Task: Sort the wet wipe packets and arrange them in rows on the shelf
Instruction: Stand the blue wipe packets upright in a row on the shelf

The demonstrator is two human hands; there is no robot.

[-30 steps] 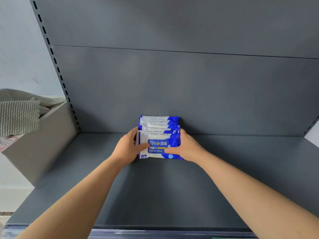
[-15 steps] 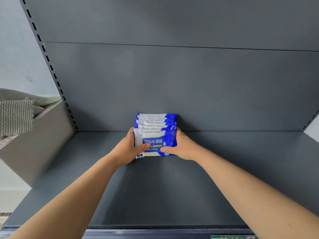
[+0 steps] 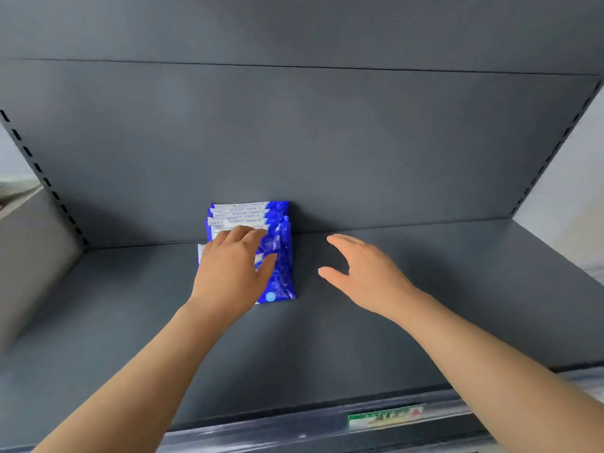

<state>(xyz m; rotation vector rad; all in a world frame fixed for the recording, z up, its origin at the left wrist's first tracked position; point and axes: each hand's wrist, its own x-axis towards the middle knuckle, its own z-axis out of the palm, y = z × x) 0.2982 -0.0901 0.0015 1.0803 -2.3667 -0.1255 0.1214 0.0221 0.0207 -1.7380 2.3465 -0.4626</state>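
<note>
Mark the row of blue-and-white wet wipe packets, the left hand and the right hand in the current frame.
Row of blue-and-white wet wipe packets (image 3: 281,256): head view, blue right side of front packet.
Left hand (image 3: 228,273): head view, back of the hand.
Right hand (image 3: 369,276): head view, back of the hand.

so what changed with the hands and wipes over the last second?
Right hand let go of the front packet and swung right; it hangs open over the shelf, touching nothing. Left hand gave up its edge grip and lies flat on that packet, fingers reaching the next ones. The row of packets stayed against the back panel.
</note>
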